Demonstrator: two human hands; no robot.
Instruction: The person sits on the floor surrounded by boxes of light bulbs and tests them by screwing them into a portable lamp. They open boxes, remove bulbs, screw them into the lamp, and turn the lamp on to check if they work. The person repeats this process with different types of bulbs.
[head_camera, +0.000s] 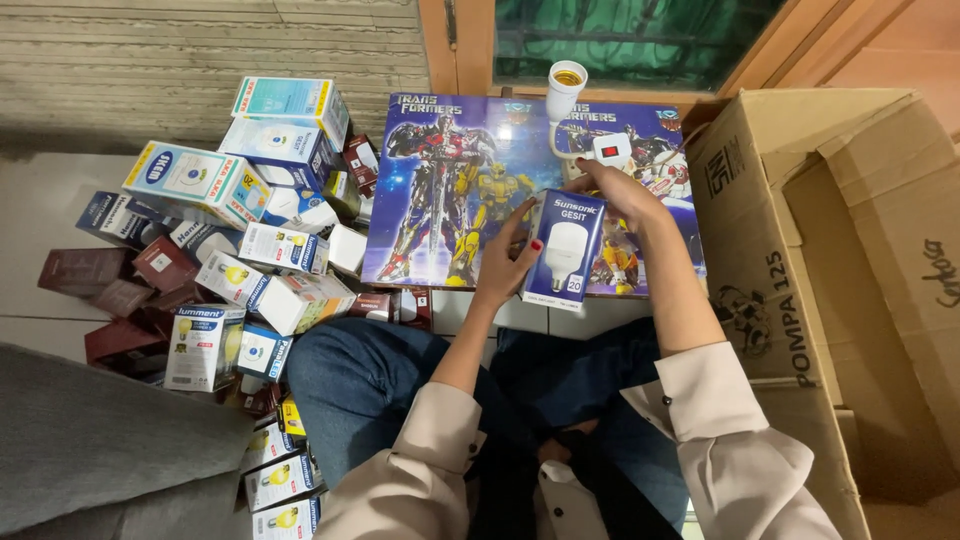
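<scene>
Blue bulb box (563, 250) upright between hands: left hand (508, 262) grips its side, right hand (620, 192) clasps top.

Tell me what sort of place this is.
Likely a home or small shop floor: a pile of bulb boxes on tiles, an open cardboard carton, and a window frame above.

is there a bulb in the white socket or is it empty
Empty: the white socket shows an open mouth with bare metal inside, no bulb screwed in.

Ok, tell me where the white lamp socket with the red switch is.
In the head view, the white lamp socket stands at the poster's top edge, just beyond the right hand, left of the cardboard box.
</scene>
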